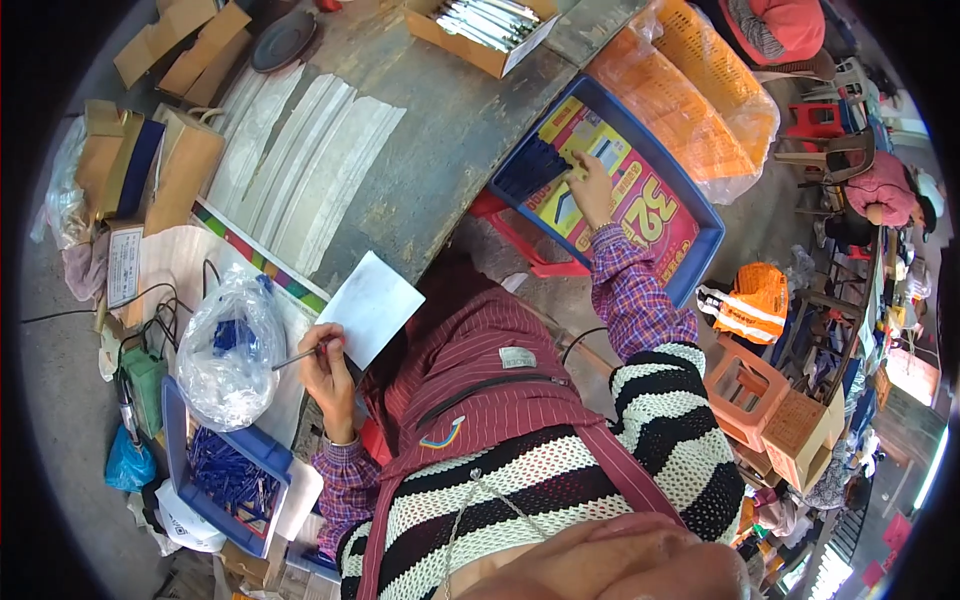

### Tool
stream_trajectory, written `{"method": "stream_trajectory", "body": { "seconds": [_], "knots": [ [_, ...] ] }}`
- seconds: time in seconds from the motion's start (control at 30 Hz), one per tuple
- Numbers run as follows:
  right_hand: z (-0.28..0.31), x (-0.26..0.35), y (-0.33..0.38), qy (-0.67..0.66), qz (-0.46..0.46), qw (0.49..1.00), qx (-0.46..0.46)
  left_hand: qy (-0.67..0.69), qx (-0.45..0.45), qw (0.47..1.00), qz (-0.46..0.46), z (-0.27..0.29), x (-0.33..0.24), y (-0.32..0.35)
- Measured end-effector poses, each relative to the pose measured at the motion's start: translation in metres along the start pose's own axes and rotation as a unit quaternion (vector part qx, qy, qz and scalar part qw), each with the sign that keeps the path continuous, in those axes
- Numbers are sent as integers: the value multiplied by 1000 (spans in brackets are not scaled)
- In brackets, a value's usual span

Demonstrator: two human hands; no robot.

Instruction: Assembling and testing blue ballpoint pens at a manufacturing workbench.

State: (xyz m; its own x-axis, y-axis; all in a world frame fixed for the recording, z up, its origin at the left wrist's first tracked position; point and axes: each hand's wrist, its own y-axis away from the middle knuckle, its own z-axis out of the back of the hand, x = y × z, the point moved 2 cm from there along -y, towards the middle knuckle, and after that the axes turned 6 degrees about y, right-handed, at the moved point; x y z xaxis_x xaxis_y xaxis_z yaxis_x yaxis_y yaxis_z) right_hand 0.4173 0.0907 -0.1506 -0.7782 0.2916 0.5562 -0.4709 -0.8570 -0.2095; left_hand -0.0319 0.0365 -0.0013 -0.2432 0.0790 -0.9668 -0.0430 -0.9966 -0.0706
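The person's left hand [328, 385] is at the near edge of the worn grey tabletop [435, 140], its thumb and fingers pinching a thin metal rod [298, 357] that points out to the left toward a clear plastic bag [222, 385] with blue pieces inside. A white card [372, 308] is right by these fingertips, at the tabletop's near edge; whether they touch it cannot be told. The right hand [588, 188] reaches past the tabletop's right edge, over a blue tray [716, 235] lined with a pink and yellow sheet [640, 205]. Its index finger is stretched out and the others look bent; whether they pinch anything cannot be told. Just beside it, a bunch of dark blue sticks [532, 168] lies against the tray's left side, on the sheet. A red stool [555, 268] shows below that side of the tray. Pale cardboard strips [330, 160] lie along the left part of the tabletop, with a dark round dish [284, 42] near its far left corner. An open cardboard box [455, 40] of silver pens [490, 22] stands at the far end, near the right edge. Left of the person, a smaller tray [176, 430] contains many blue pens [232, 472].
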Motion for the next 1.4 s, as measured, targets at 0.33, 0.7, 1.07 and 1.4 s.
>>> {"method": "stream_trajectory", "body": {
  "seconds": [0.33,0.7,1.07,1.4],
  "knots": [
    [-20,1,-12,-14,19,995,98,-19,-1,1000,5,-3,-5,-1],
    [41,100,-1,-323,24,944,67,39,6,999,3,4,-26,-4],
    [67,213,60,-482,38,773,411,145,-27,989,34,23,-47,12],
    [126,283,89,-521,136,593,599,122,-30,991,53,26,-34,27]
  ]
}}
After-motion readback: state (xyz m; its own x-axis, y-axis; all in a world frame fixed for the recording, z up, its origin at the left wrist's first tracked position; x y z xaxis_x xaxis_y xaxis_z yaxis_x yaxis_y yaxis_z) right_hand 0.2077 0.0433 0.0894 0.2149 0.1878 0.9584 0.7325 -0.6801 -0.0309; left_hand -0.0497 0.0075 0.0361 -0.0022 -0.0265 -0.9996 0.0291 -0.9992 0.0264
